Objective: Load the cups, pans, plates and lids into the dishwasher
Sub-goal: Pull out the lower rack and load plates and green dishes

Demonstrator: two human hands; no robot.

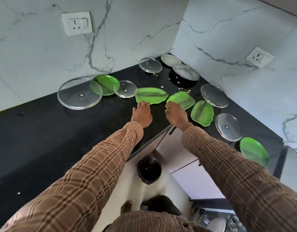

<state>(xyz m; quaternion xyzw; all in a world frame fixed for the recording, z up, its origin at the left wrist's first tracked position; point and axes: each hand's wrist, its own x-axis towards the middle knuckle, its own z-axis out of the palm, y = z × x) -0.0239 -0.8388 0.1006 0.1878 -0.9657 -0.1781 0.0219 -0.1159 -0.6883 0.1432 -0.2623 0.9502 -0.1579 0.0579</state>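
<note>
my left hand (pixel 141 115) lies flat on the black counter (pixel 43 139), fingers almost straight, and the fingertips touch the near edge of the long green leaf plate (pixel 151 97). it holds nothing yet; i think i press there so the rim can lift a little and i can get under it. my right hand (pixel 175 115) reaches to the second green leaf plate (pixel 182 99). its fingers are curled at the near rim, but i cannot tell if they already pinch the plate or only touch it.

the dishes are spread in one layer along the corner of the counter, not stacked, probably so each one can be taken alone. a third green plate (pixel 202 113) lies just beside my right hand, a glass lid (pixel 214 95) partly over its far end. one more green plate (pixel 254 151) sits at the counter's right end, and another (pixel 107 83) lies between a large glass lid (pixel 79 93) and a small glass lid (pixel 125 89), both overlapping it. far in the corner stand two steel plates (pixel 185 72), and small crumbs (pixel 179 82) are scattered near them.

the dishwasher is not in view, so loading is not yet begun for these pieces.
</note>
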